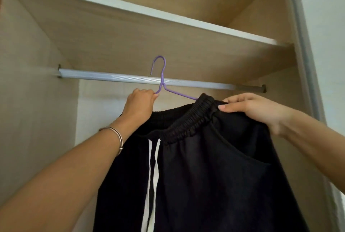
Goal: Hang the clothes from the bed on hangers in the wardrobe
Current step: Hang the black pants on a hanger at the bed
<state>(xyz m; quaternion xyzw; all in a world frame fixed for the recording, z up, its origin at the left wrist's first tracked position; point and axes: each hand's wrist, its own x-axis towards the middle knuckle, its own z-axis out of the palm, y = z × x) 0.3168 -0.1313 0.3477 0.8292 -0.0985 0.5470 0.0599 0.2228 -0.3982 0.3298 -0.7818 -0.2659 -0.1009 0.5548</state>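
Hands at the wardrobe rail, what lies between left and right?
In the head view, the sloping arm of the purple hanger and the elastic waistband of the black trousers lie between left hand and right hand.

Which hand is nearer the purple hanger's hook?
Left. The left hand grips the hanger just below its neck; the right hand holds the trousers by the waistband, farther right.
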